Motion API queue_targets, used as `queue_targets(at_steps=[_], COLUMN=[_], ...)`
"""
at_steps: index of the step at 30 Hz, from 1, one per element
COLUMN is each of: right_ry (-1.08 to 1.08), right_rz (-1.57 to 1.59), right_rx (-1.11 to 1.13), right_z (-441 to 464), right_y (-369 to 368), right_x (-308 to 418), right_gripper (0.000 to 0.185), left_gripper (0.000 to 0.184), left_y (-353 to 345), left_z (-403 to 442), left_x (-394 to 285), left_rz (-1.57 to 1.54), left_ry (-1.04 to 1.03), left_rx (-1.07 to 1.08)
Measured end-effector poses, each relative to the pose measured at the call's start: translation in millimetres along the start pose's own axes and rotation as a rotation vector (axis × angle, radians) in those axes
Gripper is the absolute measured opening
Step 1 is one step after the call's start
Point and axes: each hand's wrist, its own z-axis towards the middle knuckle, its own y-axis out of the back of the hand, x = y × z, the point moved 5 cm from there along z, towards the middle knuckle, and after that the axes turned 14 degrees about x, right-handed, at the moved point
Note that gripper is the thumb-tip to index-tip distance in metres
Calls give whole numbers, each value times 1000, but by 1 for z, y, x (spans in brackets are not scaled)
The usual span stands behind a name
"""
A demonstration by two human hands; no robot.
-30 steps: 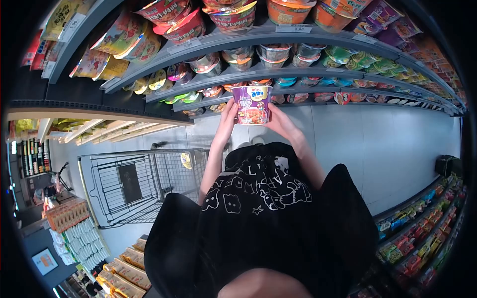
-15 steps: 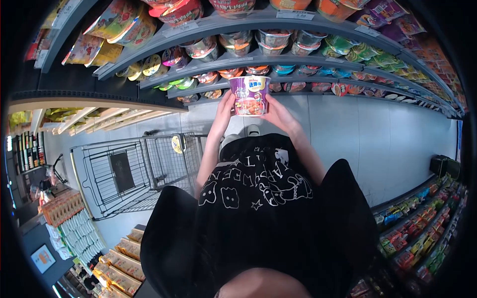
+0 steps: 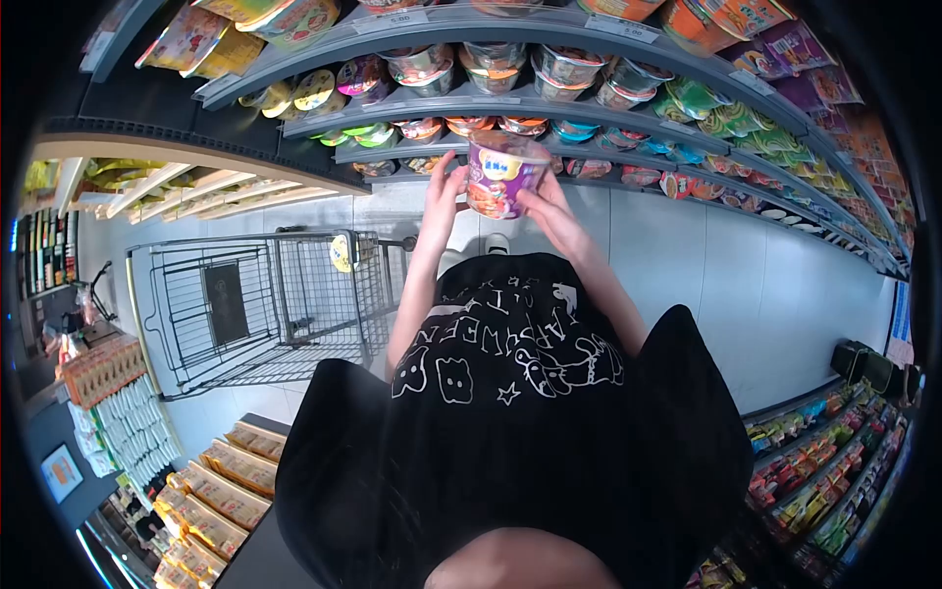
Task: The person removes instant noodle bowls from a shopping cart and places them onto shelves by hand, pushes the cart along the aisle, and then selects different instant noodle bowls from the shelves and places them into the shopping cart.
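Step in hand, as judged from the pose: a purple cup (image 3: 496, 185) is held up in front of the body for handling and viewing. The cup is tilted, its printed front facing the wearer, and is positioned above the floor (image 3: 687, 275), short of the shelves (image 3: 422, 107). The right hand (image 3: 551, 209) is closed on the cup's right side, thumb against the printed wall. The left hand (image 3: 444, 199) is partly open at the opposite side, fingers spread; whether it touches the cup cannot be told. In this inspector's judgement, any move from this position calls for a steady right-hand hold and light pressure, as the wall may yield.

Materials and shapes: the cup is round, tapers toward its base and has a pale rim; lettering is blurred in part. Shelf edges are dark, smooth and curved by the lens. Lidded bowls (image 3: 422, 67) stand stacked there. The shopping cart (image 3: 228, 302) at left is open wire mesh bearing a yellow disc (image 3: 340, 253). The wearer's black top (image 3: 510, 452) is soft cloth with white line drawings.
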Motion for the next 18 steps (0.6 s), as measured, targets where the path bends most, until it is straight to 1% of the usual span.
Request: queue_targets(at_steps=[1, 2, 3, 4, 5, 6, 7, 8, 9, 10, 11, 12, 13, 14, 15, 17, 18], right_ry=[-2, 87, 176, 134, 132, 221, 311, 363, 361, 461, 562, 632, 629, 701, 773, 792, 770], right_rz=[-1, -162, -323, -451, -452, -714, -975, -971, -971, -957, -941, -981, -981, -1063, -1145, -1119, -1163], right_rx=[5, 7, 10, -38, -34, -68, -102, -102, -99, -126, -153, -155, -153, -137, -121, -89, -11], right_z=[1, 3, 2, 2, 2, 0, -2, -3, -2, -3, -5, -5, -3, -4, -5, -2, -2], right_y=[-2, -5, -9, -11, -13, -18, -24, -28, -28, -28, -28, -33, -35, -41, -47, -44, -51], right_x=[0, 7, 14, 17, 17, 24, 29, 29, 24, 22, 20, 22, 23, 27, 29, 23, 25], right_gripper=[62, 72, 82, 95, 95, 93, 91, 89, 89, 90, 92, 90, 90, 89, 89, 87, 85], left_gripper=[57, 58, 58, 60, 62, 60, 60, 64, 70, 87, 87, 92, 97, 84, 84, 68, 58], left_y=[3, 1, 1, -3, -7, -9, -7, -4, -2, -12, -11, -12, -14, -16, -13, -5, -2], left_z=[0, -1, -4, -6, -7, -7, -8, -10, -14, -25, -26, -27, -30, -35, -34, -30, -32], left_x=[2, 1, -2, -7, -10, -9, -4, 2, 6, -17, -18, -24, -32, -39, -41, -50, -53], left_rz=[-87, -244, -246, -304, -362, -451, -452, -297, -142, -126, -128, -74, -20, -50, -51, -90, -27], left_ry=[43, 16, 15, -25, -65, -139, -141, -136, -129, -125, -125, -182, -239, -313, -313, -424, -430], left_rx=[0, 73, 70, 155, 241, 275, 273, 257, 241, 257, 256, 298, 339, 350, 348, 368, 316])
